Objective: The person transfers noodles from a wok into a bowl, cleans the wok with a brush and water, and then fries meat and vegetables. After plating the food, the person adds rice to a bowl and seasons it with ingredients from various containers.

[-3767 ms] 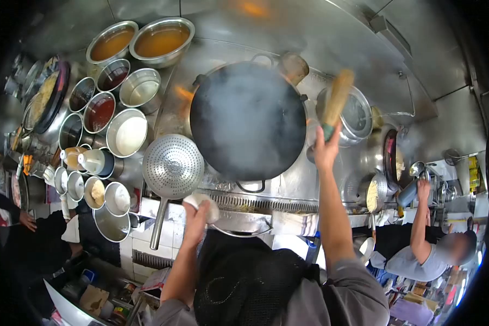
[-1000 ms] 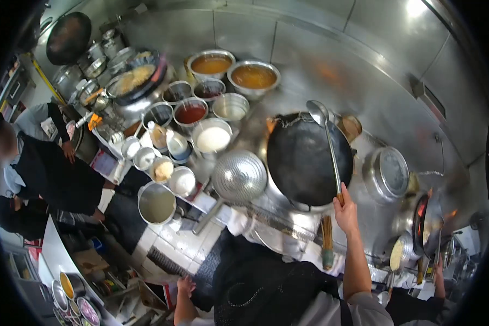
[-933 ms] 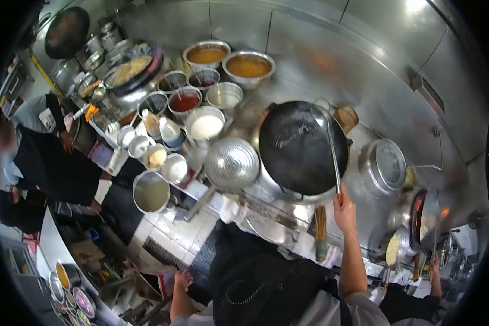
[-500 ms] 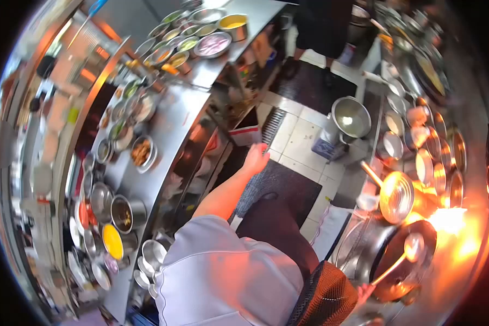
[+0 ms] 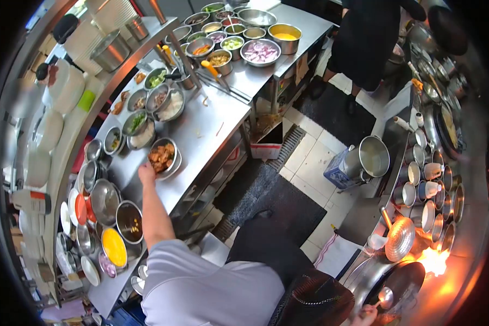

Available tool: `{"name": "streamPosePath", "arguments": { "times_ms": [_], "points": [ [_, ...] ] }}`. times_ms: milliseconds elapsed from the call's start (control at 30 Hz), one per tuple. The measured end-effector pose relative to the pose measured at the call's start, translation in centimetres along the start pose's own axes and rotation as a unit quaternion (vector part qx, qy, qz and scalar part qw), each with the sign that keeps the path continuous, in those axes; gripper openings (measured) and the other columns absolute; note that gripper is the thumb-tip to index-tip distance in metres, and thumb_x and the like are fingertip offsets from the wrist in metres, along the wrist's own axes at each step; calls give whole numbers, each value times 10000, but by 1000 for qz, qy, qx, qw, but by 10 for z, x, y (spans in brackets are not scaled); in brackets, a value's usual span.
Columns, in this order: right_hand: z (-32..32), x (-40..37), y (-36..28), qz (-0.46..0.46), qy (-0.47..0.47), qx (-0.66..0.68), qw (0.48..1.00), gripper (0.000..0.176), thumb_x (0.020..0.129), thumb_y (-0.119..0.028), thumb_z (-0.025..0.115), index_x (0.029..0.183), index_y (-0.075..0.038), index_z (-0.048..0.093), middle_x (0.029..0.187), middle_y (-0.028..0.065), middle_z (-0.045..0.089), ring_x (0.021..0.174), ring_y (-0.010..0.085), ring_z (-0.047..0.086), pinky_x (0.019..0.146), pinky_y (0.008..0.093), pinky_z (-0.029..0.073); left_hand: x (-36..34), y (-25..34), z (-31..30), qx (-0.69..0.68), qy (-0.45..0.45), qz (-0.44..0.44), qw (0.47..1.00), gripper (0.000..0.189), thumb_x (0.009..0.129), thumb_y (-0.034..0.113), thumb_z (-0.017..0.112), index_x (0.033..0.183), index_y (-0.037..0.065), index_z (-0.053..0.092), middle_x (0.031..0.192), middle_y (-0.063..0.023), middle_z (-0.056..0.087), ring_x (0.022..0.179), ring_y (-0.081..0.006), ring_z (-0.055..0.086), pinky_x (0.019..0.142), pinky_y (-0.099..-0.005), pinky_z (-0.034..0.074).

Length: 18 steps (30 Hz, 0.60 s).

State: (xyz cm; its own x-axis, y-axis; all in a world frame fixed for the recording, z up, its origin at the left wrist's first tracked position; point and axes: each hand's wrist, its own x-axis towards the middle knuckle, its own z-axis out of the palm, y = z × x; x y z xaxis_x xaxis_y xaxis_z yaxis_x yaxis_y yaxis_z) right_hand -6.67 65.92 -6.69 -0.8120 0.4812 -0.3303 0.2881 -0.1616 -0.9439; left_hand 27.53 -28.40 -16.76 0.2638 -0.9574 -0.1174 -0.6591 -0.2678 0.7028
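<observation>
Reaching across left bench [image 5: 214, 122], left hand [image 5: 146, 173] touched rim of metal bowl [image 5: 162, 157] holding browned pieces, pinch unclear; right hand [image 5: 366, 313] gripped ladle [image 5: 386, 296] at wok [image 5: 410, 278], near flame [image 5: 434, 261]. One-sided pull could have tipped bowl, spilling pieces.

Flame [image 5: 433, 262]: blown out to white, the strongest light, its orange glow spilling over the steel beside it
Strainer [image 5: 400, 239]: warm glints close to the fire
Right hand [image 5: 365, 315]: reddish tint, soft outline
Worktop [image 5: 198, 122]: bright, cool light, pale sheen on the metal
Floor tiles [image 5: 309, 155]: evenly lit, readable; the black mats [image 5: 288, 209] fall dark
Shelf [image 5: 100, 95]: curved by the wide lens, with a smeared patch at far left
Frame edges: bowed, fading into black corners
</observation>
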Motion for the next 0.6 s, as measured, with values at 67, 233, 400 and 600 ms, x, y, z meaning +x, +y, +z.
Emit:
{"name": "streamPosePath", "arguments": {
  "times_ms": [67, 233, 400, 600],
  "points": [
    [-9, 11, -8, -35, 11, 2, 999, 404, 924, -132, 519, 1295, 27, 505, 669, 7, 426, 563, 143, 464, 494, 249, 427, 4, 17, -7, -53, -69, -40, 995, 280, 942, 241, 520, 973, -10, 639, 719, -108, 653, 519, -220, 636, 374, -305, 498],
    [-59, 39, 21, -106, -31, 24, 994, 413, 894, -86, 553, 1288, 36, 532, 651, 2, 415, 584, 154, 479, 501, 251, 440, -2, 35, -33, -172, -228, -161, 945, 323, 913, 147, 541, 1192, -15, 519, 979, -129, 645, 724, -231, 690, 516, -287, 599],
    [-24, 24, 11, -53, 24, -17, 998, 193, 925, -96, 521, 1105, -26, 520, 675, -4, 464, 604, 129, 499, 525, 244, 443, -30, 60, -47, -212, -197, -96, 952, 177, 909, 91, 532, 1065, 15, 495, 882, -103, 610, 631, -200, 637, 529, -267, 567],
    [-41, -9, 24, 40, -11, 146, 988, 83, 963, -109, 483, 884, -99, 505, 703, -11, 523, 627, 98, 524, 553, 235, 446, -105, 137, -38, -261, -287, 23, 921, 305, 935, 190, 574, 1201, 70, 487, 1109, -99, 610, 966, -231, 628, 796, -345, 543]
  ]
}}
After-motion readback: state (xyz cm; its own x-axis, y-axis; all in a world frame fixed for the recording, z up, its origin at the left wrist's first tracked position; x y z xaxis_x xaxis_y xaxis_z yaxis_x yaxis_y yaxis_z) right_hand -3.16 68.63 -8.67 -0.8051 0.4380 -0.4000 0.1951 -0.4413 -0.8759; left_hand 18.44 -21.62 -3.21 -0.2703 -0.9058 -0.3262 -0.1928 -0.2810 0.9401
